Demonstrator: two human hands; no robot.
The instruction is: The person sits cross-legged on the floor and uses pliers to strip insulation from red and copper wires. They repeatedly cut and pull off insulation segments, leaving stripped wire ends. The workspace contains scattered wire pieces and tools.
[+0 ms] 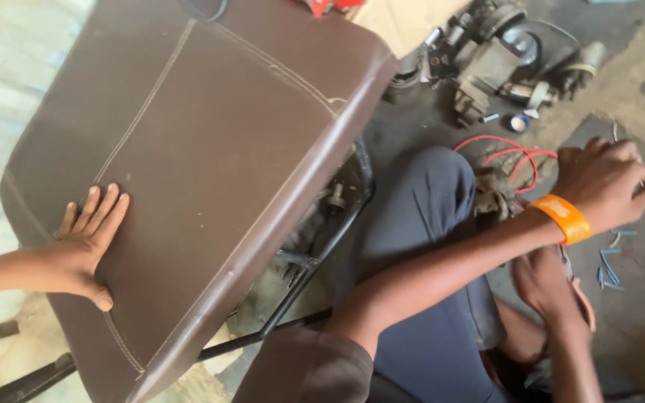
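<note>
On the left of the head view our left hand [87,250] lies flat, fingers spread and gripping nothing, on the brown stitched seat cushion [203,149], which sits tilted over a black metal frame [315,261] and looks smooth and untorn. Over at the right our right hand [610,186], with an orange wristband [565,218], curls down among red wires [513,153] and blue wire scraps [610,261]; we cannot tell what it pinches. We judge the wiring half done, 1 seat not yet fixed down.

I get one view only — my head camera looks steeply down, close over the brown seat cushion [188,172] and workshop floor [636,97].
</note>
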